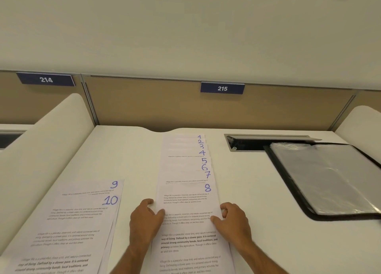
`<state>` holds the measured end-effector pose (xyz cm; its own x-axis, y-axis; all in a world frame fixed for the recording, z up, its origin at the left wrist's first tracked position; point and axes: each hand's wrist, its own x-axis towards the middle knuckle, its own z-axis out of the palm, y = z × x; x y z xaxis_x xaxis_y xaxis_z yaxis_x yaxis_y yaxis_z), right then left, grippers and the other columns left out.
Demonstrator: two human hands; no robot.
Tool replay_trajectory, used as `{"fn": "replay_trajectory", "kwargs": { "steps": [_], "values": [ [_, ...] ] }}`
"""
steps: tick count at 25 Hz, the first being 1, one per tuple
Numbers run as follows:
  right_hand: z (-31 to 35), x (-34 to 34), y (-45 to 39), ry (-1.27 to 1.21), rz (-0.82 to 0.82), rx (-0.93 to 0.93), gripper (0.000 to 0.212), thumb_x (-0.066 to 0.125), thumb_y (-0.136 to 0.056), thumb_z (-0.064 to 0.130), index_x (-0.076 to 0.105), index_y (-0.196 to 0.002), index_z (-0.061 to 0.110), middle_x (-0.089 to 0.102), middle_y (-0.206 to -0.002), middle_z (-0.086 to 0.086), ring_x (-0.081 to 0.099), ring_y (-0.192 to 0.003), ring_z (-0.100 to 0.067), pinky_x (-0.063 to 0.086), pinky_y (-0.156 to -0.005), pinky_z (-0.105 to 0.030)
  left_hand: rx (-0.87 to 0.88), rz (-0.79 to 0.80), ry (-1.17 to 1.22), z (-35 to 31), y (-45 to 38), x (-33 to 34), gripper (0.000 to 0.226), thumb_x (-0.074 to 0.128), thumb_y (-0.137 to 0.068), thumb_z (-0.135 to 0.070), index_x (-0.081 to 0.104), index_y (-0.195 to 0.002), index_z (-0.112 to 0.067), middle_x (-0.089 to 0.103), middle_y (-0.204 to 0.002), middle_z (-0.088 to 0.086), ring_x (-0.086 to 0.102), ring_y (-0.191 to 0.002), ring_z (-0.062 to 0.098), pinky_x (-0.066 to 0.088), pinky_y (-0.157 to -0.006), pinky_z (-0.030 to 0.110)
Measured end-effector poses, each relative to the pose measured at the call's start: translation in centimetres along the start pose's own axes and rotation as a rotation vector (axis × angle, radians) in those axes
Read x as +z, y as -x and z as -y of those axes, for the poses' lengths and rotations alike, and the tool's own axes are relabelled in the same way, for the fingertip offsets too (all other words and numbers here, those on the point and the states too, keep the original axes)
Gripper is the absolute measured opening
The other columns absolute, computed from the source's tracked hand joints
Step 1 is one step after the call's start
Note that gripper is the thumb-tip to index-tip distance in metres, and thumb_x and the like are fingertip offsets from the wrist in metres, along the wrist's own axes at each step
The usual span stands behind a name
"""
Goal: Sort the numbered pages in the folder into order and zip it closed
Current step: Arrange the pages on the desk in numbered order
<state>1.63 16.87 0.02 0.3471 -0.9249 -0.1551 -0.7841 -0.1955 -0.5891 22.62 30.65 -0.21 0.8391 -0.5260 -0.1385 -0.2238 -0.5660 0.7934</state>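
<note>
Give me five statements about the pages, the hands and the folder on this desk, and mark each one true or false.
1. Both hands hold page 8 by its side edges. True: left hand, right hand.
2. Page 10 lies on the fanned middle stack. False: it lies to the left, over page 9.
3. The folder lies open to the right. True.
4. Page 1 is nearest the person. False: it is farthest back.
5. The desk sign above the pages reads 214. False: it reads 215.
</note>
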Motion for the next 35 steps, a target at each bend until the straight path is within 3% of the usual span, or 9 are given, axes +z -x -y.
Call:
{"fn": "replay_trajectory", "kwargs": {
  "steps": [6,9,13,17,19,21,25,29,35],
  "values": [
    [-0.2,0.1,0.0,0.015,-0.010,-0.002,0.048,0.073,-0.080,0.048,0.059,-0.119,0.026,0.056,-0.101,0.012,0.059,-0.093,-0.010,0.050,-0.083,-0.029,0.012,0.007,0.021,0.3,-0.4,0.2,0.046,0.075,-0.083,-0.030,0.061,-0.125,-0.018,0.065,-0.079,-0.004,0.063,-0.080,0.011,0.052,-0.082,0.033],
    [0.7,-0.2,0.0,-0.026,-0.141,-0.002,0.055,0.074,-0.079,0.049,0.054,-0.124,0.024,0.058,-0.107,0.009,0.061,-0.094,-0.014,0.046,-0.077,-0.029,0.017,0.008,0.041,0.4,-0.7,-0.4,0.041,0.075,-0.084,-0.031,0.061,-0.121,-0.020,0.064,-0.079,-0.004,0.063,-0.079,0.011,0.051,-0.080,0.031],
    [4.6,1.3,0.3,-0.078,-0.198,-0.315,0.033,0.077,-0.081,0.038,0.064,-0.109,0.025,0.051,-0.085,0.016,0.053,-0.073,0.000,0.042,-0.064,-0.020,0.134,-0.031,-0.058,2.3,-2.3,-4.1,0.026,0.073,-0.086,-0.033,0.065,-0.109,-0.026,0.061,-0.072,-0.007,0.061,-0.071,0.008,0.051,-0.072,0.031],
    [10.7,6.1,0.1,-0.080,-0.016,-0.543,0.033,0.070,-0.085,0.041,0.065,-0.113,0.025,0.056,-0.099,0.017,0.054,-0.090,-0.003,0.050,-0.082,-0.027,0.449,-0.194,-0.385,6.6,-5.4,-9.0,0.030,0.067,-0.084,-0.045,0.067,-0.105,-0.025,0.064,-0.087,-0.011,0.063,-0.084,0.018,0.045,-0.065,0.031],
    [14.1,8.2,-0.4,-0.069,0.071,-0.578,0.038,0.067,-0.087,0.044,0.063,-0.119,0.024,0.059,-0.110,0.012,0.054,-0.104,-0.009,0.048,-0.093,-0.031,0.576,-0.230,-0.560,8.9,-7.1,-11.0,0.052,0.052,-0.081,-0.059,0.069,-0.109,-0.019,0.070,-0.103,-0.002,0.066,-0.095,0.026,0.051,-0.072,0.040],
    [16.9,9.8,-0.9,-0.023,0.154,-0.590,0.044,0.064,-0.091,0.045,0.059,-0.128,0.022,0.058,-0.124,0.008,0.050,-0.116,-0.013,0.044,-0.100,-0.031,0.557,-0.187,-0.719,10.6,-8.6,-12.4,0.073,0.040,-0.082,-0.070,0.067,-0.123,-0.015,0.067,-0.126,0.005,0.062,-0.116,0.029,0.048,-0.092,0.049],
    [20.7,12.4,-2.1,0.140,0.274,-0.590,0.054,0.055,-0.097,0.045,0.047,-0.143,0.018,0.049,-0.144,-0.001,0.041,-0.132,-0.022,0.038,-0.109,-0.036,0.425,-0.039,-0.779,12.4,-9.5,-12.8,0.098,0.023,-0.083,-0.086,0.034,-0.155,-0.022,0.026,-0.163,0.000,0.023,-0.151,0.020,0.009,-0.119,0.052],
    [23.3,14.2,-3.4,0.349,0.352,-0.583,0.062,0.047,-0.099,0.051,0.036,-0.150,0.018,0.036,-0.153,-0.006,0.033,-0.138,-0.029,0.031,-0.111,-0.041,0.371,0.001,-0.729,13.4,-9.1,-12.0,0.105,0.003,-0.077,-0.093,0.004,-0.160,-0.028,-0.005,-0.166,-0.008,-0.004,-0.153,0.011,-0.009,-0.122,0.050],
    [24.2,17.1,-4.8,0.578,0.372,-0.577,0.085,0.031,-0.090,0.077,0.014,-0.157,0.027,-0.001,-0.167,-0.008,0.007,-0.149,-0.034,0.010,-0.117,-0.054,0.400,-0.048,-0.776,14.2,-9.1,-11.5,0.097,0.017,-0.086,-0.088,0.027,-0.157,-0.024,0.018,-0.165,-0.003,0.018,-0.152,0.015,0.001,-0.119,0.052]
  ]
}}
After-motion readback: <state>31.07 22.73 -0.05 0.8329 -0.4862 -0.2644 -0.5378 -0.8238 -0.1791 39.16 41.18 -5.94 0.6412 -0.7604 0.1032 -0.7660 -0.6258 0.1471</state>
